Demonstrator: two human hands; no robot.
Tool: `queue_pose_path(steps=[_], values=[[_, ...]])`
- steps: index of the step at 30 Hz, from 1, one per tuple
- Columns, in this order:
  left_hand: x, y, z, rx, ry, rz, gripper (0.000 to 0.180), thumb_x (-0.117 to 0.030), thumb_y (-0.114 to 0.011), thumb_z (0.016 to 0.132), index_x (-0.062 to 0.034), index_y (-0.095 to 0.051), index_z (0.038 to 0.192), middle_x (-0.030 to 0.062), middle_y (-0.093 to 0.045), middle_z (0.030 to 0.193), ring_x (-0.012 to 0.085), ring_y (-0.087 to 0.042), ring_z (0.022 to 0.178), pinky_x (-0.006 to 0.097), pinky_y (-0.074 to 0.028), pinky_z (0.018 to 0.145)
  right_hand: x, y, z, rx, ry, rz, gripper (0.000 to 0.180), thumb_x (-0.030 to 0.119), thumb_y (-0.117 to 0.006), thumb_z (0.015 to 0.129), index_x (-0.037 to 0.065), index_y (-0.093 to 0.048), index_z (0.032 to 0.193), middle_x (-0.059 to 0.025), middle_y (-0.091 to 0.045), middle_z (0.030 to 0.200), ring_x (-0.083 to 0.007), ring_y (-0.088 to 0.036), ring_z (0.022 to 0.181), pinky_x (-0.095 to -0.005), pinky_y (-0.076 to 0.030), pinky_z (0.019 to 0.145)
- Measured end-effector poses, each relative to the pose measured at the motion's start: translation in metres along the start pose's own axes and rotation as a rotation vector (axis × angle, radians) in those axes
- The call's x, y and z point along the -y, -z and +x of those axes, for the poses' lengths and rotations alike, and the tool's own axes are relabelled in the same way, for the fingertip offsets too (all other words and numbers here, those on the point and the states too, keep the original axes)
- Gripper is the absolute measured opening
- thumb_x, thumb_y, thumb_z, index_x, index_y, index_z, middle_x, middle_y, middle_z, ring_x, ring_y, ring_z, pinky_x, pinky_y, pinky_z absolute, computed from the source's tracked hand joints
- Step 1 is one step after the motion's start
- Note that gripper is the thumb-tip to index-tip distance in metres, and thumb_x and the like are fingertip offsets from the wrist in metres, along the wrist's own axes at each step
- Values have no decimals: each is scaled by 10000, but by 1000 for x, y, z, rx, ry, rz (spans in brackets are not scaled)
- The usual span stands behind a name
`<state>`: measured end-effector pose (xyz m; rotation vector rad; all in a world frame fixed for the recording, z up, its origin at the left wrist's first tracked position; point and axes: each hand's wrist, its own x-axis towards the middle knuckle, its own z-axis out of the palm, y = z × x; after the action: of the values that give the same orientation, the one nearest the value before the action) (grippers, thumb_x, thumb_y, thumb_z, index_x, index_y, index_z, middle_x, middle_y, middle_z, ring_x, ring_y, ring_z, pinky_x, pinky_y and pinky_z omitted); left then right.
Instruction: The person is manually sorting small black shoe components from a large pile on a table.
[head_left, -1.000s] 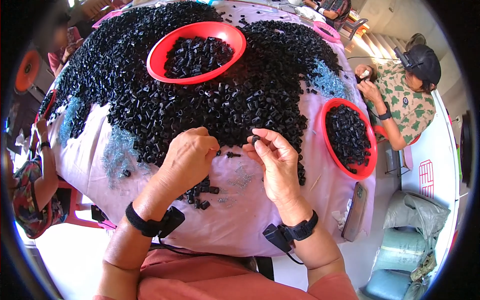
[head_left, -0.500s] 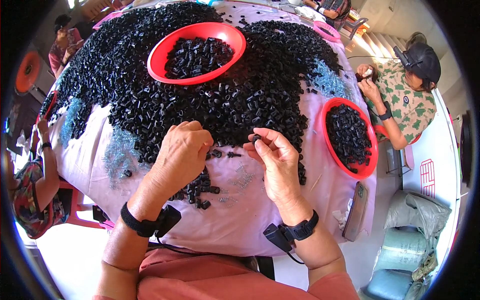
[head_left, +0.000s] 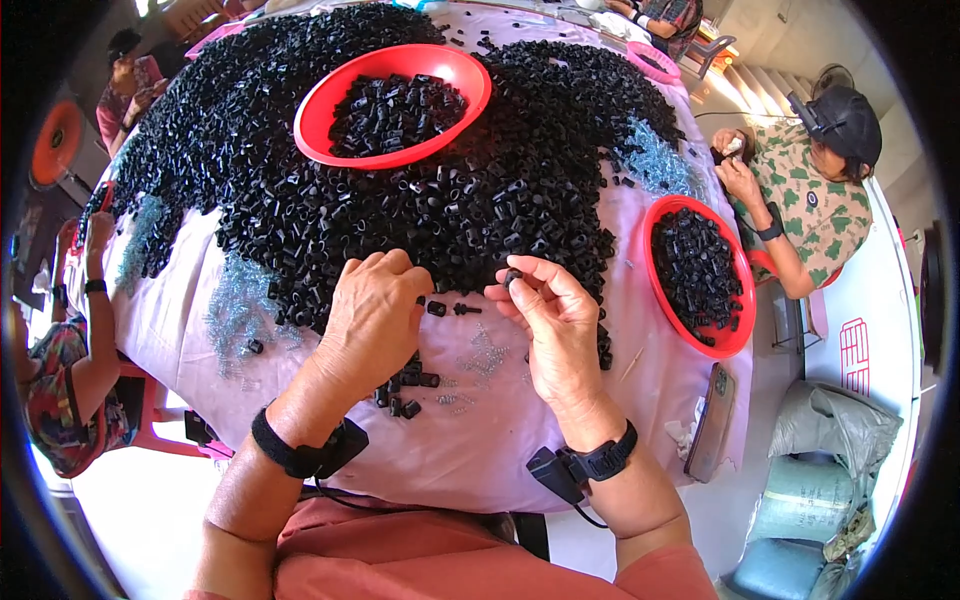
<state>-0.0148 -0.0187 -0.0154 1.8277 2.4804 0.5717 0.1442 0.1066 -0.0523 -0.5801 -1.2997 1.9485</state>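
A big heap of small black plastic pieces (head_left: 330,190) covers a table with a pale pink cloth (head_left: 470,440). My left hand (head_left: 375,320) lies palm down at the heap's near edge, fingers curled over loose pieces; what it grips is hidden. My right hand (head_left: 555,325) is raised beside it and pinches one small black piece (head_left: 512,276) between thumb and fingertips. A few loose black pieces (head_left: 405,395) lie below my left palm. Small clear springs (head_left: 485,355) are scattered between my hands.
A red bowl (head_left: 320,100) of black pieces sits on the heap at the back. A second red bowl (head_left: 740,300) stands at the right, near a seated person (head_left: 815,195). A phone (head_left: 712,420) lies at the table's right edge. Another person (head_left: 70,370) sits left.
My left hand has slid a little right and forward along the heap's edge. My right hand stays in place, still pinching a small black piece.
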Motion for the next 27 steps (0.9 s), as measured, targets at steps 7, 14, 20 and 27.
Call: queue_pose_path(steps=[7, 14, 20, 27], values=[[9, 2, 5, -137, -54, -149, 115, -6, -683, 786, -31, -722, 892, 125, -656, 865, 341, -662, 848, 434, -522, 777, 2, 0, 0, -15, -4, 11, 205, 21, -631, 984, 14, -670, 1184, -77, -694, 1043, -176, -718, 918, -284, -595, 829], [-5, -15, 10, -32, -118, -167, 116, -73, -735, 773, -48, -728, 886, 126, -633, 825, 347, -654, 824, 445, -520, 728, 2, 0, 1, -33, -8, 28, 201, 21, -628, 986, 15, -669, 1182, -75, -692, 1038, -178, -719, 918, -291, -601, 830], [-5, -28, 14, 45, -143, -60, 118, -128, -749, 738, -79, -705, 837, 95, -625, 829, 324, -639, 868, 446, -489, 759, 5, 0, 1, -39, -23, 27, 198, 24, -630, 986, 12, -669, 1180, -76, -693, 1055, -172, -714, 925, -275, -589, 822], [18, -6, 16, 72, -47, 138, 38, -101, -670, 737, -69, -682, 754, 108, -637, 816, 324, -641, 851, 436, -486, 749, 3, 2, 2, -26, -16, 22, 200, 32, -632, 986, 15, -672, 1181, -72, -696, 1059, -167, -713, 925, -265, -582, 814]])
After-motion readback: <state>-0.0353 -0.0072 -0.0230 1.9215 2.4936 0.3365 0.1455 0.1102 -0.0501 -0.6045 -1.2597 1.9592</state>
